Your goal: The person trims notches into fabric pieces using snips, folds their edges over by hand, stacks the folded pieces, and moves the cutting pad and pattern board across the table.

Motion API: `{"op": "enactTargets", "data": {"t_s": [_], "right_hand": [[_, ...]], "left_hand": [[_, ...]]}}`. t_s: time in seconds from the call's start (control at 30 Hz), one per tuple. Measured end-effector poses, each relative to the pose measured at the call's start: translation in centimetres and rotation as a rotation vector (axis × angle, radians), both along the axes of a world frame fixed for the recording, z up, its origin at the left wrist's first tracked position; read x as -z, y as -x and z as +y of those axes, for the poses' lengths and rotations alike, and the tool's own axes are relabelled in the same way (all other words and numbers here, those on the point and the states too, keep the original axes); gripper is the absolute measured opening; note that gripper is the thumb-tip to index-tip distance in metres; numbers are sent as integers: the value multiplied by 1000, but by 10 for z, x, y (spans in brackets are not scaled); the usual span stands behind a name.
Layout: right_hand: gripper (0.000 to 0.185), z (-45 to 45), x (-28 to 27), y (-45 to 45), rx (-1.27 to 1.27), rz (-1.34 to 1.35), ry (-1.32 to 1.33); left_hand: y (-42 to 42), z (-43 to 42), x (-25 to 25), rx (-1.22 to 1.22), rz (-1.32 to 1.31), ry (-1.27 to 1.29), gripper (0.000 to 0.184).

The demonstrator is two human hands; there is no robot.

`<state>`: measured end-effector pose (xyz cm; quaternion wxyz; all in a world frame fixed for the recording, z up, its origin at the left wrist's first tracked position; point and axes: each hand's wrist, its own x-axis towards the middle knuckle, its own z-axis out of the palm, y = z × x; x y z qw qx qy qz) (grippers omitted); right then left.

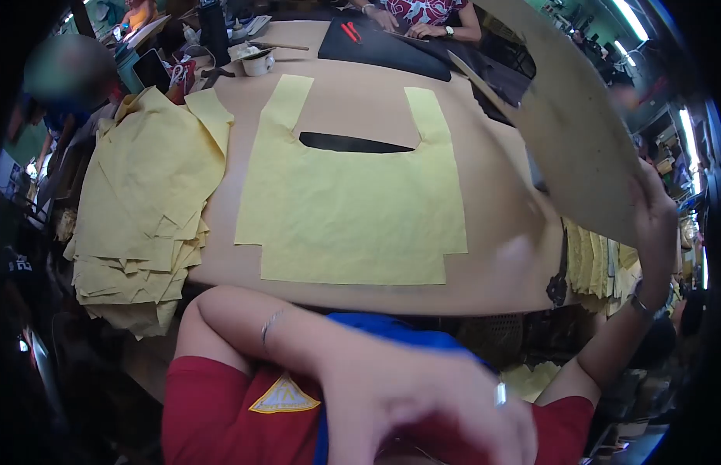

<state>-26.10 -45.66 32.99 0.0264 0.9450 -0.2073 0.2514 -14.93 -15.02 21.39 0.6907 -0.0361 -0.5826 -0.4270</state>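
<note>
My right hand [656, 203], raised at the right, grips the edge of a large brown cardboard sheet [573, 124], which stands tilted above the table. My left hand [445, 395] is close to the camera, blurred, in front of my chest. Its thumb and fingers are apart and bent; some fingertips are cut off by the frame, and nothing shows between them. Flat on the table lies a yellow cloth piece [360, 209] with two strap-like arms and notched lower corners. A black strip [356, 142] shows at its neckline.
A pile of yellow cloth pieces [151, 178] hangs over the table's left edge. More yellow pieces [589, 260] sit at the right. At the back are a white cup [258, 63], a black mat [387, 50] with red-handled scissors [351, 31], and another person's hands [426, 31].
</note>
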Motion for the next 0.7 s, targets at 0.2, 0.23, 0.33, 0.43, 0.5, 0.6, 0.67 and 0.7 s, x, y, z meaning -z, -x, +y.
{"op": "enactTargets", "data": {"t_s": [0.2, 0.23, 0.33, 0.43, 0.5, 0.6, 0.67, 0.7], "right_hand": [[39, -18, -7, 59, -302, -236, -207], [41, -26, -2, 62, -320, -286, -280], [41, -25, 35, 43, -415, -433, -604], [37, -3, 91, 4, -520, -565, -981], [37, 13, 117, -14, -573, -603, -1203], [37, 26, 152, -31, -577, -610, -1405], [38, 24, 183, -38, -573, -566, -1393], [39, 27, 188, -46, -618, -548, -1471]], "left_hand": [[-96, -31, 111, -891, 168, -968, 81], [-108, -35, 131, -877, 227, -1050, 88], [-125, -33, 153, -796, 316, -1036, 101], [-136, -13, 155, -754, 336, -903, 101], [-165, 15, 188, -823, 366, -913, 85], [-187, 75, 200, -976, 393, -906, 61], [-185, 94, 193, -1017, 456, -915, 67], [-182, 94, 191, -998, 454, -998, 83]]}}
